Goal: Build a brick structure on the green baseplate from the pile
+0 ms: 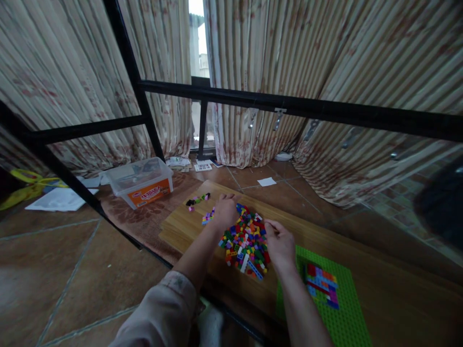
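A heap of small coloured building bricks [248, 238] lies on a low wooden table [325, 231]. My left hand [227, 211] is over the heap's far left edge, fingers curled down and closed; whatever they hold is hidden behind the hand. At the heap's right side, my right hand [281, 241] is closed in a pinch, and what sits between thumb and fingers is too small to name. Right of that forearm is a green baseplate [349, 299], partly covered by the arm. A flat patch of joined bricks [321, 284] in several colours is fixed on it.
A row of dark, green and pink bricks [197, 199] lies at the table's far left. A clear plastic box [141, 176] with an orange label stands on a reddish mat [126, 217]. Black metal bars [235, 94] cross before the curtains [275, 53]. White paper [266, 181] lies on the floor.
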Tool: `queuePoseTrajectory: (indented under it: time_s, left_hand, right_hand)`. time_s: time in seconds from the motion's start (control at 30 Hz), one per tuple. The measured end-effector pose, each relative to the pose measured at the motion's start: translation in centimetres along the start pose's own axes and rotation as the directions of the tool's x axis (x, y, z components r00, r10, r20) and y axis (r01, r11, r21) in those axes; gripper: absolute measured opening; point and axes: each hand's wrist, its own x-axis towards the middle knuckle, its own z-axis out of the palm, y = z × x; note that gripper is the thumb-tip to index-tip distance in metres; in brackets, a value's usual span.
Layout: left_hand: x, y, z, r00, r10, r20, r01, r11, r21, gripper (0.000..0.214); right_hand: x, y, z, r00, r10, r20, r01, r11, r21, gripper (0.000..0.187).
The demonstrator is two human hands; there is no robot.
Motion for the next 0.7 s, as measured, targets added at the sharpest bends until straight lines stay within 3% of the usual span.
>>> queuePoseTrajectory:
  time_s: [0.17, 0.37, 0.6, 0.7]
  left_hand:
    - [1.2, -0.4, 1.1, 0.994, 0.049, 0.099, -0.047, 0.999, -0.025, 0.054]
    - [1.0, -0.8, 2.4, 0.993, 0.013, 0.118, -0.011, 1.000, -0.015, 0.047]
    - [-0.6, -1.0, -0.1, 0.992, 0.064, 0.109, -0.061, 0.998, -0.027, 0.046]
    - [-2.2, -0.5, -1.4, 0.995, 0.055, 0.087, -0.025, 0.949, -0.314, 0.042]
  right_hand:
    - [0.0, -0.5, -0.2, 1.000, 0.024, 0.011, -0.025, 0.999, 0.040, 0.040]
    - [0.1, -0.9, -0.1, 0.999, 0.036, -0.002, -0.036, 0.998, 0.052, 0.038]
    - [-0.1, -1.4, 0.0, 0.999, 0.041, -0.005, -0.040, 0.995, 0.095, 0.035]
    - [-0.2, -1.3, 0.3, 0.998, 0.055, 0.031, -0.058, 0.989, 0.137, 0.033]
